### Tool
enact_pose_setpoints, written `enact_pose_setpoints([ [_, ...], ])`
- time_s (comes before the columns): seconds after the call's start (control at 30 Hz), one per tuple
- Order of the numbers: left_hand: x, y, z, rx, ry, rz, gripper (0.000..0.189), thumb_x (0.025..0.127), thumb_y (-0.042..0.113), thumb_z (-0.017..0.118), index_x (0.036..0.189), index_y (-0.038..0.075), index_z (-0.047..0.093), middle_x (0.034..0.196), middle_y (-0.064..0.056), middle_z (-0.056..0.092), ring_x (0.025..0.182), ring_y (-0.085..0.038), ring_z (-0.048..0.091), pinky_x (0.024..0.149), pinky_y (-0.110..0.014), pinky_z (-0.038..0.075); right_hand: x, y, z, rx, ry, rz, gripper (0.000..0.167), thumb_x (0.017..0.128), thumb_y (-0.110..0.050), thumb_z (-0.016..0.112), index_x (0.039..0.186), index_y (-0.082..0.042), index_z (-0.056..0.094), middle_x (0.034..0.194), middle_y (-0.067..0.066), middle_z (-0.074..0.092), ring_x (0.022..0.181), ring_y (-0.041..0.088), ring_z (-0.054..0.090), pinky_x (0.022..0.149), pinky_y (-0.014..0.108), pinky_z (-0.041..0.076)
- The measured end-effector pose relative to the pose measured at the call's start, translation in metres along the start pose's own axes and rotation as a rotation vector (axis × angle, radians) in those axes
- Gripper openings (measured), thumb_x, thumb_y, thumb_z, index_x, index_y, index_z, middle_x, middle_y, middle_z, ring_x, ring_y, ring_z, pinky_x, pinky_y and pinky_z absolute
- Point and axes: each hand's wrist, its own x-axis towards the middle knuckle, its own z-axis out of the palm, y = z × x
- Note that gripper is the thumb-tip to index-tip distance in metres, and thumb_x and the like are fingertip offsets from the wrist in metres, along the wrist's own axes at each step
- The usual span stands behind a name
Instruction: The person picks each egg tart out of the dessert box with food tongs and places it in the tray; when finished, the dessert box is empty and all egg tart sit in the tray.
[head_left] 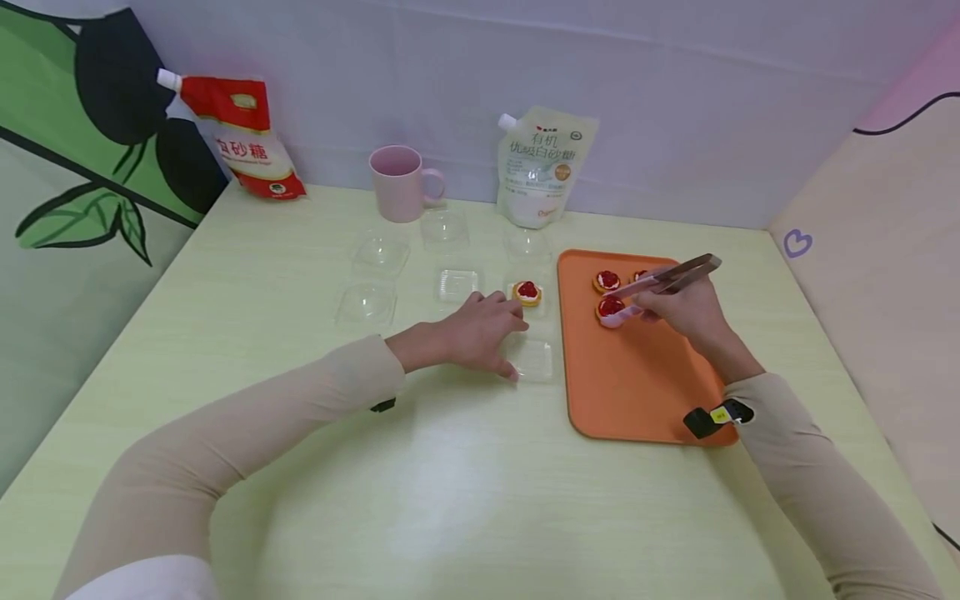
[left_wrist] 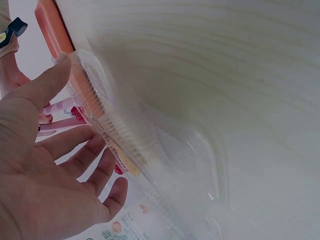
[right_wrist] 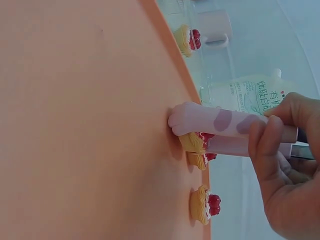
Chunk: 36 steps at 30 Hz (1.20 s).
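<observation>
My right hand [head_left: 693,315] holds pink tongs with paw-shaped tips [right_wrist: 225,119], its fingers and thumb pinching both arms. The tong tips stand on either side of a berry-topped tart [head_left: 611,309] on the orange tray [head_left: 637,392]. Two more tarts lie just beyond it, one partly covered by the tongs. My left hand [head_left: 480,333] spreads loosely beside a clear plastic box [head_left: 535,361], its thumb tip right at the box's edge in the left wrist view. Past those fingers, another tart [head_left: 527,292] sits in a second clear box.
Several clear boxes and domed lids [head_left: 367,304] stand left of the tray, including a ribbed box [head_left: 457,286]. Along the back are a pink mug [head_left: 397,183], a white sugar pouch [head_left: 543,171] and a red-and-white sugar bag [head_left: 247,142], before a cloth backdrop.
</observation>
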Motion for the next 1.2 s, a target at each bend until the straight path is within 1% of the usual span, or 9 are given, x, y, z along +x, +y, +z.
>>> enact_pose_setpoints([
  [0.37,-0.001,0.001,-0.002,-0.002,-0.005,0.004,0.077,0.077,0.047,0.083,0.139,0.007,0.059,0.135,-0.006,0.054,0.12,-0.025,0.046,0.1,-0.046,0.035,-0.003,-0.002,-0.004,-0.027,-0.002,-0.035,0.039,0.09,-0.007,0.07,0.124,0.011,0.06,0.08,-0.014,0.07,0.058,0.005,0.065,0.057,0.021,0.055],
  [0.5,0.0,0.002,-0.002,0.006,-0.003,0.012,0.077,0.077,0.047,0.084,0.138,0.007,0.059,0.134,-0.006,0.055,0.12,-0.026,0.046,0.099,-0.046,0.035,-0.006,-0.007,-0.007,-0.043,0.007,-0.032,0.036,0.09,-0.008,0.07,0.121,0.009,0.061,0.076,-0.014,0.069,0.057,0.008,0.064,0.056,0.022,0.054],
  [0.6,-0.001,0.002,-0.003,0.013,-0.006,0.007,0.079,0.077,0.048,0.084,0.139,0.007,0.059,0.134,-0.006,0.053,0.12,-0.026,0.046,0.098,-0.045,0.035,-0.01,-0.013,-0.012,-0.048,0.027,-0.054,0.032,0.09,-0.008,0.07,0.116,0.008,0.062,0.072,-0.016,0.067,0.056,0.01,0.065,0.055,0.022,0.054],
  [0.7,-0.002,0.003,-0.004,0.018,-0.011,-0.008,0.08,0.077,0.049,0.083,0.14,0.008,0.058,0.133,-0.006,0.05,0.12,-0.026,0.044,0.096,-0.044,0.035,-0.012,-0.018,-0.017,-0.012,0.045,-0.095,0.031,0.089,-0.005,0.069,0.115,0.009,0.059,0.07,-0.016,0.067,0.053,0.01,0.065,0.054,0.021,0.054],
  [0.77,-0.001,0.003,-0.004,0.022,-0.014,-0.016,0.08,0.077,0.049,0.083,0.141,0.009,0.057,0.133,-0.007,0.049,0.12,-0.026,0.043,0.094,-0.043,0.035,-0.012,-0.02,-0.018,0.038,0.059,-0.111,0.03,0.089,-0.003,0.069,0.114,0.01,0.058,0.071,-0.015,0.068,0.052,0.009,0.064,0.053,0.021,0.054],
  [0.87,-0.001,0.002,-0.004,0.033,-0.015,-0.019,0.08,0.077,0.049,0.083,0.141,0.008,0.057,0.133,-0.007,0.048,0.121,-0.027,0.042,0.094,-0.043,0.034,-0.012,-0.023,-0.018,0.094,0.081,-0.108,0.03,0.088,-0.001,0.069,0.114,0.011,0.059,0.072,-0.013,0.069,0.051,0.007,0.062,0.052,0.021,0.053],
  [0.97,-0.001,0.001,-0.004,0.03,-0.03,-0.027,0.083,0.078,0.05,0.082,0.143,0.007,0.054,0.137,-0.007,0.047,0.124,-0.027,0.041,0.098,-0.045,0.034,-0.012,-0.026,-0.015,0.1,0.081,-0.105,0.029,0.089,-0.001,0.068,0.115,0.009,0.06,0.075,-0.011,0.07,0.052,0.007,0.061,0.053,0.022,0.053],
  [1.1,-0.001,-0.002,-0.009,-0.018,-0.029,-0.043,0.085,0.079,0.05,0.081,0.146,0.008,0.051,0.142,-0.008,0.045,0.129,-0.027,0.039,0.103,-0.047,0.034,-0.013,-0.03,-0.011,0.077,0.062,-0.128,0.029,0.089,-0.001,0.068,0.115,0.009,0.061,0.075,-0.011,0.07,0.052,0.008,0.062,0.053,0.022,0.053],
  [1.2,0.002,-0.008,-0.018,-0.067,0.011,-0.061,0.081,0.081,0.049,0.08,0.146,0.011,0.051,0.141,-0.009,0.046,0.129,-0.028,0.039,0.106,-0.049,0.033,-0.012,-0.035,-0.006,0.085,0.05,-0.142,0.028,0.089,-0.003,0.069,0.114,0.008,0.062,0.073,-0.011,0.069,0.052,0.009,0.061,0.053,0.021,0.053],
])
